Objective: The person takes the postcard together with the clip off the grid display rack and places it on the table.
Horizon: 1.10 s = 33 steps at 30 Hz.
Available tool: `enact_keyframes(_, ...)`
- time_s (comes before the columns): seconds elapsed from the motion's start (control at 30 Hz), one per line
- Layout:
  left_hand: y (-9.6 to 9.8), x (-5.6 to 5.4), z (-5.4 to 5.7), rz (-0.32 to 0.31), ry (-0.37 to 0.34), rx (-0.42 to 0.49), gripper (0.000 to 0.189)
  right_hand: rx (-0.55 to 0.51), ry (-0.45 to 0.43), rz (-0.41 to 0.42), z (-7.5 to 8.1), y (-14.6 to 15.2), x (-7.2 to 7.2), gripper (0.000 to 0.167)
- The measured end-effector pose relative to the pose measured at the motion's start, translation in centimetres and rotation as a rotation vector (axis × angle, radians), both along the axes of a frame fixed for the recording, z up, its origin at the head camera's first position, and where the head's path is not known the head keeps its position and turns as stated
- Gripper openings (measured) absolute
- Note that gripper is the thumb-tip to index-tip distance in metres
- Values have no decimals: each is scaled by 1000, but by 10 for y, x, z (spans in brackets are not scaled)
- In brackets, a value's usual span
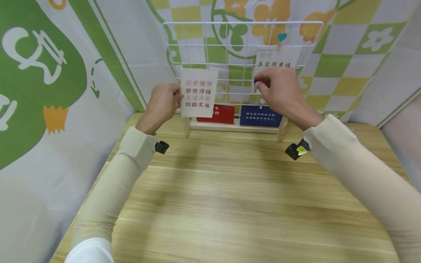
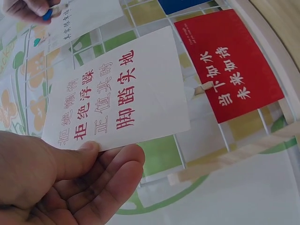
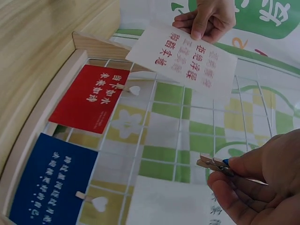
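Note:
My left hand (image 1: 163, 102) pinches the edge of a white card (image 1: 198, 93) with red Chinese writing, thumb on its front. The card is upright before the left side of a white wire grid rack (image 1: 243, 23). In my right hand (image 1: 281, 89) a small wooden clothespin (image 3: 215, 164) with a blue piece on it is pinched between thumb and fingers. The right wrist view shows its tip pointing away from the fingers, with no card in it. Behind the right hand, another white card (image 1: 263, 54) hangs on the grid under a teal heart clip (image 1: 282, 37).
A red card (image 1: 225, 116) and a blue card (image 1: 260, 116) hang low on the grid, held by clips with white hearts (image 3: 100, 203). The rack's wooden base (image 1: 227, 126) stands at the back of the wooden table (image 1: 210, 197). Patterned cloth (image 1: 348, 62) hangs behind.

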<state>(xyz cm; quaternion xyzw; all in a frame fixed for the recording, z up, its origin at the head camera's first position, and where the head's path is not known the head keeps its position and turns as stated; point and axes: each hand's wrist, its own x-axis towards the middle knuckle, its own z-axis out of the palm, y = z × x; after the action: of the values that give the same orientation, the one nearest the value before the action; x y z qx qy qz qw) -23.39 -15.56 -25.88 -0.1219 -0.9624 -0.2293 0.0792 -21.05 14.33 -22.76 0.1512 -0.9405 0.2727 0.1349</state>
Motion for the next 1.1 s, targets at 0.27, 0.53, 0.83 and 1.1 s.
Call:
enact_keyframes(0.27,-9,7,-8,9,-47,-14,24,-15,-137,-30,-15,23,7,27)
enact_keyframes(0.53,-21,13,-20,2,-68,-26,25,-6,-191,-9,-37,45,12,26)
enact_keyframes(0.83,-33,19,-28,28,-100,-52,24,-33,-228,-7,-61,64,18,23)
enact_keyframes(1.1,-45,26,-36,5,-143,-87,24,-25,-322,-3,-77,74,26,24)
